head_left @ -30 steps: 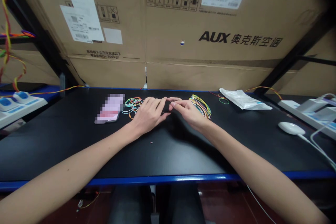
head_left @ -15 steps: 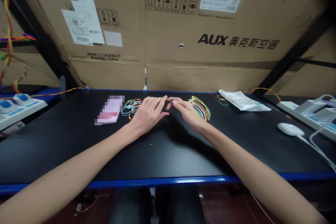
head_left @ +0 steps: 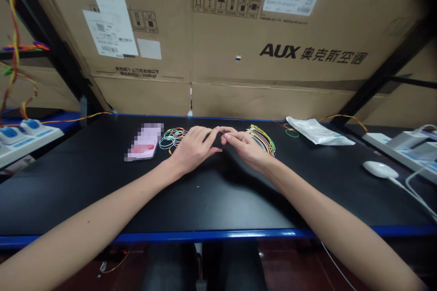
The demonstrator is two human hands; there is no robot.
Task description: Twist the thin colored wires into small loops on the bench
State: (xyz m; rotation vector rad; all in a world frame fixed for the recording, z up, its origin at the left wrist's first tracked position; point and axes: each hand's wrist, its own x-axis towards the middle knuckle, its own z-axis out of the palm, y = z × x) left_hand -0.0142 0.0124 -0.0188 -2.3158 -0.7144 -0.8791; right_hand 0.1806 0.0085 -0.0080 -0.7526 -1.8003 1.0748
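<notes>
Above the middle of the black table, my left hand point(head_left: 194, 148) has its fingers stretched out and its thumb held apart. Its index fingertip meets the fingertips of my right hand point(head_left: 246, 145). The right thumb and fingers are pinched together; whatever lies between them is too small to make out. Just left of my left hand are loosely coiled coloured wires point(head_left: 168, 138). Beyond my right wrist lies a bundle of cut coloured wires point(head_left: 264, 136), partly covered by the hand. A tiny scrap point(head_left: 197, 187) rests on the tabletop nearer to me.
A phone point(head_left: 145, 143) lies at the left. To the right are a white plastic bag point(head_left: 319, 131), a thin green wire loop point(head_left: 292, 133) and a white corded device point(head_left: 380, 169). Power strips point(head_left: 32, 138) stand at both sides. A large cardboard sheet point(head_left: 218, 63) closes off the back.
The view has shifted slightly. Both hands stay together in nearly the same place, with only small finger movements.
</notes>
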